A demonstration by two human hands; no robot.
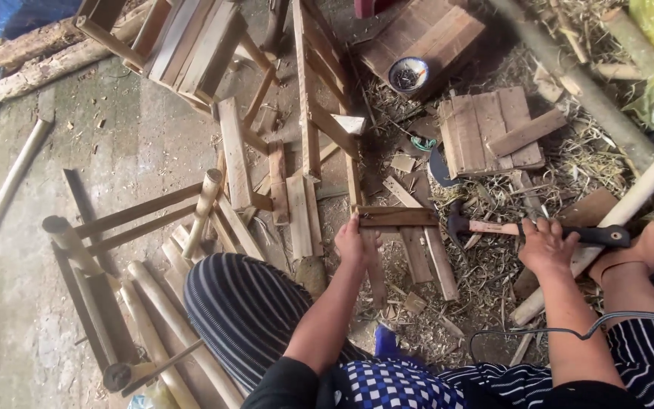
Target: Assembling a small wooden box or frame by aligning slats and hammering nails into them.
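My left hand (pixel 354 241) grips the near end of a short wooden slat (pixel 397 216) that lies across two longer slats (pixel 427 254) on the ground. My right hand (pixel 546 244) is closed around the wooden handle of a claw hammer (pixel 486 226), whose dark head (pixel 456 223) rests just right of the slat. The hammer lies roughly level, its black grip (pixel 605 235) pointing right. My knees in striped trousers frame the bottom of the view.
A bamboo frame (pixel 107 250) lies at the left, wooden slat frames (pixel 191 45) at the top. A small plank panel (pixel 490 129) and a bowl (pixel 408 74) sit beyond the hammer. Shavings, offcuts, bamboo poles (pixel 615 216) and a grey cable (pixel 562 332) litter the ground.
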